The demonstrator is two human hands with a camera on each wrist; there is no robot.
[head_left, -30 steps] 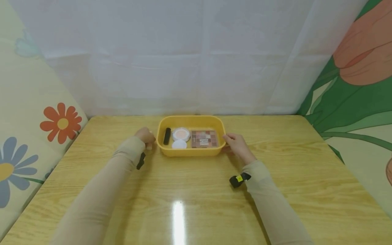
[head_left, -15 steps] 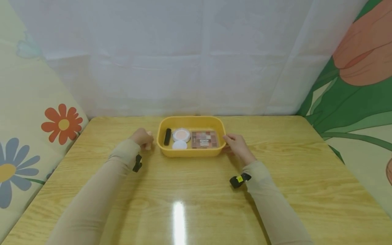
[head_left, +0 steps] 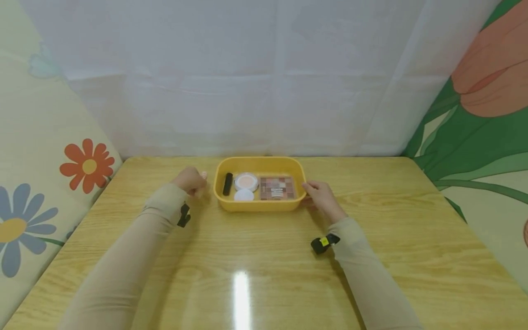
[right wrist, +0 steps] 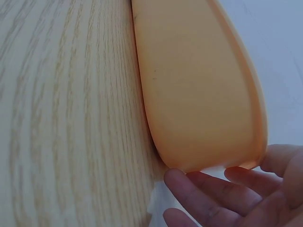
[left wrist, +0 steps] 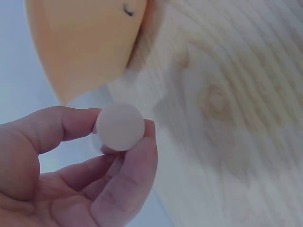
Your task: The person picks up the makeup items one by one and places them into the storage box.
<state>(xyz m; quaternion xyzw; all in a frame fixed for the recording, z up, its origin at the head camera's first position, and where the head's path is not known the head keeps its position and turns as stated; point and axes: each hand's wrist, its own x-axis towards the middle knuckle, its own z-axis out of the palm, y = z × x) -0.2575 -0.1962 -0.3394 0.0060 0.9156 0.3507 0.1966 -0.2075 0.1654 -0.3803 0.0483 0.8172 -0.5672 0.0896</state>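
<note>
My left hand (head_left: 190,181) is just left of the yellow plastic bin (head_left: 264,206), apart from it. Its thumb and fingers pinch a small pale-pink cylinder (left wrist: 120,126), whose flat round end faces the left wrist camera; its kind cannot be told. At the bin's right end my right hand (head_left: 323,198) holds the rim, thumb at the edge and fingers against the outer end wall (right wrist: 199,94). Inside the bin lie a black tube (head_left: 228,184), a round cosmetic compact (head_left: 246,182) with a white disc (head_left: 244,195) before it, and a checked makeup palette (head_left: 277,189).
The bin stands on a wood-grain table (head_left: 272,256), near its back edge. A white cloth (head_left: 247,91) hangs behind. Flower-printed panels (head_left: 495,183) flank both sides.
My left hand has drawn back leftward from the bin's left end, with the pink cylinder in its fingers. The right hand stays at the bin's rim. The head view has shifted slightly.
</note>
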